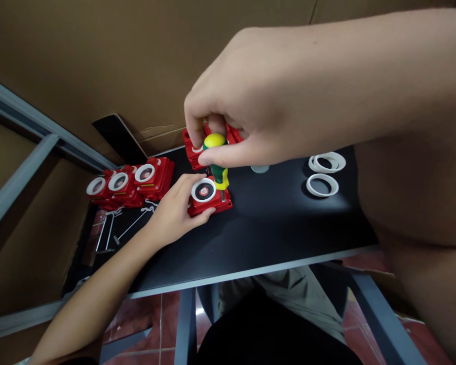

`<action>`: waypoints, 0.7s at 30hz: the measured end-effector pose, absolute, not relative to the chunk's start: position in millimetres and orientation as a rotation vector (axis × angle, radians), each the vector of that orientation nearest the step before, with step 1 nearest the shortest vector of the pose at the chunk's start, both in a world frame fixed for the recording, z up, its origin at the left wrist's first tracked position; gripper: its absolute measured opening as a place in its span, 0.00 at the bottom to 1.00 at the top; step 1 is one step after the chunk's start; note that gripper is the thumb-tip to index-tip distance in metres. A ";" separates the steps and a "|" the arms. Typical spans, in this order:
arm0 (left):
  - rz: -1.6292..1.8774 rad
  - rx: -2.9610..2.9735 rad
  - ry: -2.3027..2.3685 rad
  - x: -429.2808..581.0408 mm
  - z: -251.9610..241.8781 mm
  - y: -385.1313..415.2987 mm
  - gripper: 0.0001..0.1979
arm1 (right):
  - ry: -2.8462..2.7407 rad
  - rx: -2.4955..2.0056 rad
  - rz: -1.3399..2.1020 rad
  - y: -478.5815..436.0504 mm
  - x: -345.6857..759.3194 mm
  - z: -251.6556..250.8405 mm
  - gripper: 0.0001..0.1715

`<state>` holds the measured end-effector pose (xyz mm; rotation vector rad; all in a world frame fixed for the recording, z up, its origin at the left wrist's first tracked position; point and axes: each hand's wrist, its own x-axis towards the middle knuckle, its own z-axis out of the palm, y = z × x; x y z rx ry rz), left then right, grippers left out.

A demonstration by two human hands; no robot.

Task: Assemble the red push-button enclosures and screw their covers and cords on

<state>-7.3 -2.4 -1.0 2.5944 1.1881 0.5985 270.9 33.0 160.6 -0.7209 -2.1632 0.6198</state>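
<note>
A red box (220, 202) with a white ring (203, 190) around a dark round window lies on the black tabletop (273, 218). Gripping its left side is my left hand (177, 210), thumb along the near edge and fingers at the far side. My right hand (247, 101) is closed around the handle of a green and yellow screwdriver (219, 170), which stands upright. Its metal shaft points down at the right part of the box, beside the ring; the contact at the tip is too small to make out.
Several red boxes (157, 177) with white rings stand at the left; more red parts (192, 152) lie behind my right hand. Loose white rings (322, 185) rest at the right. A dark flat panel (118, 137) leans on the cardboard wall (155, 66). Metal T-shaped rods (131, 226) lie front left.
</note>
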 end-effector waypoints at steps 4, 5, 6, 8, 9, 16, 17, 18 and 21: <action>0.581 2.593 1.204 -6.9 0.1 -2.2 0.30 | -2.773 -0.754 0.157 38.8 272.3 158.2 0.12; 0.580 2.591 1.207 -6.8 0.1 -2.0 0.30 | -2.783 -0.764 0.151 41.1 272.4 156.3 0.18; 0.583 2.591 1.205 -6.7 -0.1 -1.8 0.31 | -2.795 -0.770 0.155 43.3 272.3 153.8 0.23; 0.592 2.595 1.192 -6.6 -1.4 -1.3 0.31 | -2.835 -0.781 0.097 46.6 271.2 148.0 0.28; 0.595 2.598 1.185 -6.7 -2.3 -1.3 0.32 | -2.855 -0.783 0.040 47.3 270.5 145.3 0.29; 0.561 2.568 1.173 -10.2 -6.1 -3.2 0.33 | -2.787 -0.656 -0.106 36.2 279.8 153.5 0.29; 0.565 2.557 1.161 -10.7 -5.4 -3.5 0.33 | -2.744 -0.664 -0.117 35.6 283.0 156.7 0.28; 0.572 2.546 1.150 -11.1 -4.6 -3.6 0.33 | -2.706 -0.684 -0.121 36.0 286.3 159.1 0.28; 0.554 2.535 1.141 -11.9 -2.2 -4.0 0.35 | -2.595 -0.788 -0.098 42.3 298.2 156.9 0.25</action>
